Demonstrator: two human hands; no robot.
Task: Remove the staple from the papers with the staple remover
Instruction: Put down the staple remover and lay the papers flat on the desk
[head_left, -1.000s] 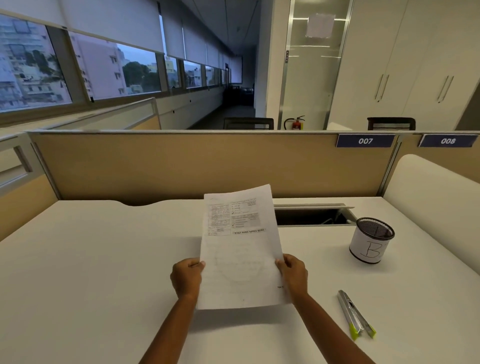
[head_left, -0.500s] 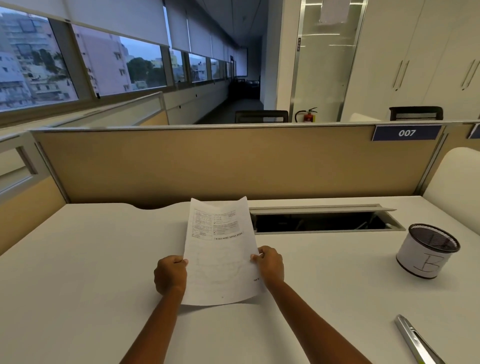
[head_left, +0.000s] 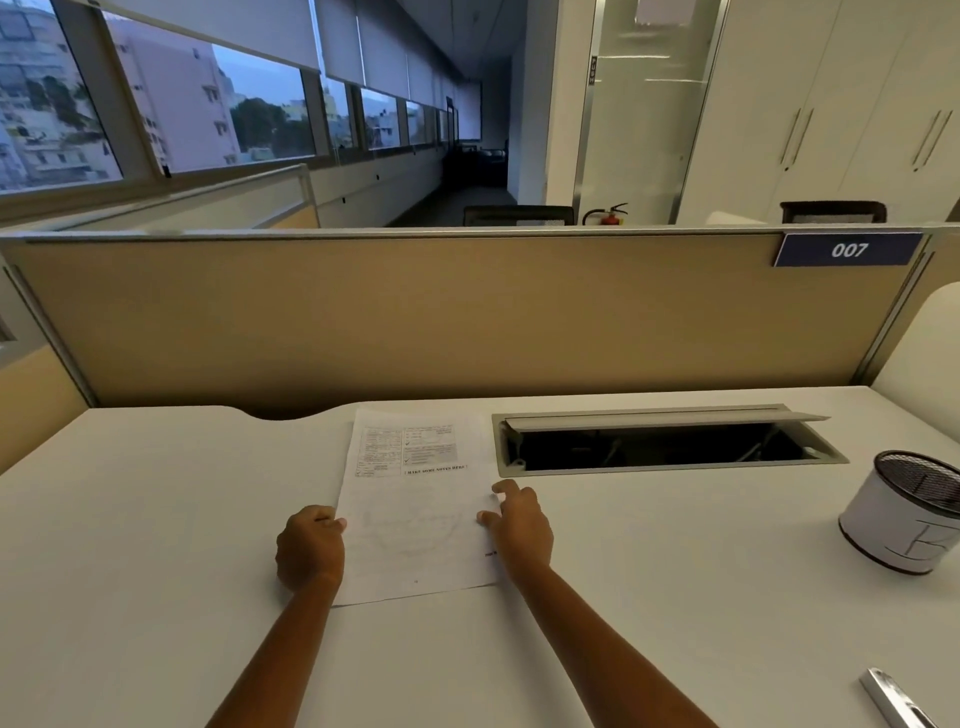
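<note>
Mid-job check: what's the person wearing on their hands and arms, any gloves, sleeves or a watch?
Nothing shows: the left hand and right hand are gloveless, both forearms are bare to the frame edge, no sleeve, watch or bracelet in view. No ring shows either.

The papers (head_left: 415, 525) are white with black print, a table with grey-shaded cells at the top and a bold black line of capitals beneath it; the desk (head_left: 156, 519) is plain white. The partition (head_left: 415, 322) is tan with silver-grey trim, its number plate (head_left: 848, 250) dark blue with white digits 007, and the cable tray (head_left: 670, 470) has a pale grey frame around a black inside. The pen cup (head_left: 904, 525) is black mesh wrapped in white paper with a dark hand-drawn letter, the staple remover (head_left: 893, 701) shows silver metal, and the fire extinguisher (head_left: 609, 218) is red.
</note>
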